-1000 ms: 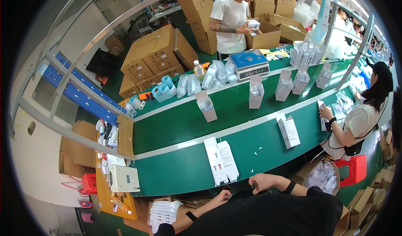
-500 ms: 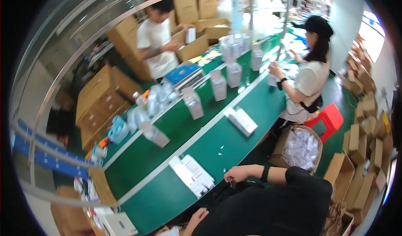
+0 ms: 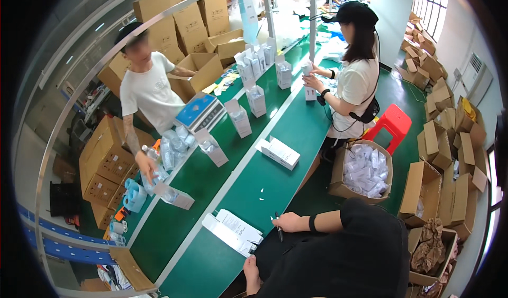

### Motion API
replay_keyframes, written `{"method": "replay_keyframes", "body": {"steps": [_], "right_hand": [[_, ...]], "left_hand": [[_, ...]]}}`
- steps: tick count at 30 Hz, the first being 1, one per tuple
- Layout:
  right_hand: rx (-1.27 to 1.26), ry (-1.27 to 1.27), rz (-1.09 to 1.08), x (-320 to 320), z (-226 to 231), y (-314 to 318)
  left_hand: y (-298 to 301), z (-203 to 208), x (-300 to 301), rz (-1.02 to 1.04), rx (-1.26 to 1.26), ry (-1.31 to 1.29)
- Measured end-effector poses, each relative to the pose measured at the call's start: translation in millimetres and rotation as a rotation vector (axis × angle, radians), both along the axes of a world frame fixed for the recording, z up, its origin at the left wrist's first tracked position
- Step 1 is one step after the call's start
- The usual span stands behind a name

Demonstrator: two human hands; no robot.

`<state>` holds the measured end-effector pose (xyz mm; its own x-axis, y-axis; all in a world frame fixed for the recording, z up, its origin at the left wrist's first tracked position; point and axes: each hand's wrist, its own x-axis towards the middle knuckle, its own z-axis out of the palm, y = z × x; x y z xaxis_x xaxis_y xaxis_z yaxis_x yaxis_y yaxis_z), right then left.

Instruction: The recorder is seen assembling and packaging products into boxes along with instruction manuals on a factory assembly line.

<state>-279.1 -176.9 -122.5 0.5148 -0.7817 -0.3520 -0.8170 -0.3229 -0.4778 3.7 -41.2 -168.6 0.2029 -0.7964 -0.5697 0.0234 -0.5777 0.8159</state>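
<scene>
My right hand (image 3: 289,222) is closed around a slim black pen-shaped tool (image 3: 280,235) by the near edge of the green bench. Beside it lies a group of flat white printed cartons (image 3: 236,229). My left hand (image 3: 252,270) is at the bench edge, just below the cartons' near corner. Its fingers look curled together; what they hold, if anything, is hidden, and I cannot tell whether they touch the carton. Farther along the bench, a white box (image 3: 279,153) lies on its side with its end flap open.
Open white boxes (image 3: 239,119) with clear inserts line the green belt (image 3: 180,221). Across it, a co-worker (image 3: 153,89) reaches to one; another person (image 3: 354,70) stands at right. A carton of crumpled clear plastic (image 3: 366,171) and a red stool (image 3: 390,128) stand on the floor.
My view has swung right. The co-worker across the belt has turned, with one arm now stretched down to the nearest white box. My left hand is closer to the flat cartons.
</scene>
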Motion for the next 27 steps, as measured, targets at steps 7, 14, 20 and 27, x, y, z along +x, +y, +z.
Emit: {"method": "replay_keyframes", "body": {"steps": [7,14,20,27], "right_hand": [[0.117,0.208,0.252,-29.9,4.1,4.3],[-0.064,0.107,0.040,-53.8,-26.6,-0.4],[0.001,0.142,0.079,-76.5,-87.0,80.0],[0.060,-0.061,-0.093,-76.9,-93.3,88.4]], "left_hand": [[17.4,19.4,-6.4,-0.654,-0.221,-0.309],[17.4,-30.5,-9.5,-0.365,0.044,-0.440],[147.7,-60.9,-15.1,-0.351,0.289,-0.535],[129.0,-56.5,-32.3,-0.304,0.438,-0.533]]}}
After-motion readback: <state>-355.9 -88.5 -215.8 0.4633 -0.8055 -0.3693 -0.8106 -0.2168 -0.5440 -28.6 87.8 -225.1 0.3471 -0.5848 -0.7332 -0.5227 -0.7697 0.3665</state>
